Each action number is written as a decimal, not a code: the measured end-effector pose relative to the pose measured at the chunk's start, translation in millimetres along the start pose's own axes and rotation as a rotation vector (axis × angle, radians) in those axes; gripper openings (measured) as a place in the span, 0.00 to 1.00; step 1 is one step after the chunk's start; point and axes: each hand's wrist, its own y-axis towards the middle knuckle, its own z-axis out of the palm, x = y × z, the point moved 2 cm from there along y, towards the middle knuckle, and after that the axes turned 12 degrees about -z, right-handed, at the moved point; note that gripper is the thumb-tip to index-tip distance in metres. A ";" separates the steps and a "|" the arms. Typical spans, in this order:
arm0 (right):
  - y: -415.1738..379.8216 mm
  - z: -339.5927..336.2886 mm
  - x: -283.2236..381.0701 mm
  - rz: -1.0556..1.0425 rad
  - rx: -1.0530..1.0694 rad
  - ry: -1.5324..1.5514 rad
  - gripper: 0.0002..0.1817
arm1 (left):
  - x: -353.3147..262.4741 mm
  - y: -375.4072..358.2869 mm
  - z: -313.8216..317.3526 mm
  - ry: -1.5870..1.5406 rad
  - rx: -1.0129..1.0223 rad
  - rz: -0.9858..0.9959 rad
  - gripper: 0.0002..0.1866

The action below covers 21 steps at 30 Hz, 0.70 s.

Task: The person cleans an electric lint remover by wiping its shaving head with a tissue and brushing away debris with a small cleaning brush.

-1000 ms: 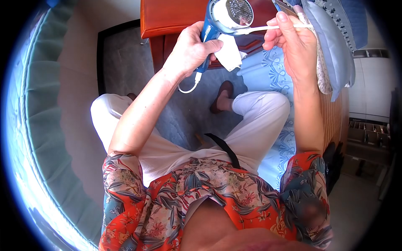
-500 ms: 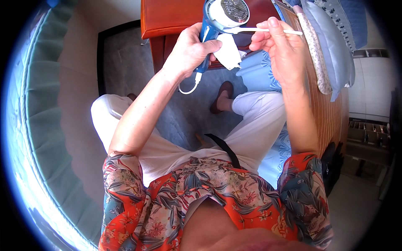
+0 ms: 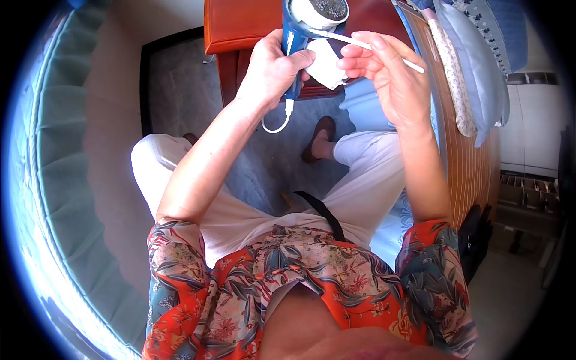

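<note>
My left hand is wrapped round the handle of a blue and white device with a round perforated metal head. A white cable is plugged into the lower end of its handle. Between the fingers of my right hand is a thin white stick, slanting from upper left to lower right. Its far end meets the device just below the round head. A white cloth or tissue hangs beside the handle, between my two hands; what holds it is hidden.
A reddish-brown wooden cabinet stands ahead. On the right is a bed edge with a striped brown mat and blue pillows. A teal curtain hangs at the left. My legs and a shoe are below.
The device and my left hand have shifted slightly left and up. My right hand has moved a little left, and the stick now slants more steeply. The white cloth has shifted with them.
</note>
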 end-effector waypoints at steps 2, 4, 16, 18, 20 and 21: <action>0.0 -2.8 2.6 -0.045 0.040 -0.078 0.16 | -0.7 0.0 -0.6 -0.001 0.000 0.011 0.10; -0.1 -5.9 3.3 -0.121 0.070 -0.208 0.15 | -0.8 -0.4 -0.6 0.020 -0.014 0.018 0.10; -3.4 10.3 -4.1 -0.128 0.071 -0.198 0.14 | 5.6 0.0 2.9 0.090 -0.040 0.071 0.11; -0.2 3.2 0.7 -0.034 0.106 -0.151 0.14 | 4.9 -0.5 2.6 0.108 -0.036 0.073 0.11; 4.1 -8.1 9.6 0.028 0.173 -0.156 0.14 | 1.8 -4.3 3.8 0.127 -0.028 0.054 0.11; 5.7 -12.8 16.1 0.038 0.194 -0.221 0.14 | 1.5 -4.5 3.8 0.133 -0.016 0.044 0.11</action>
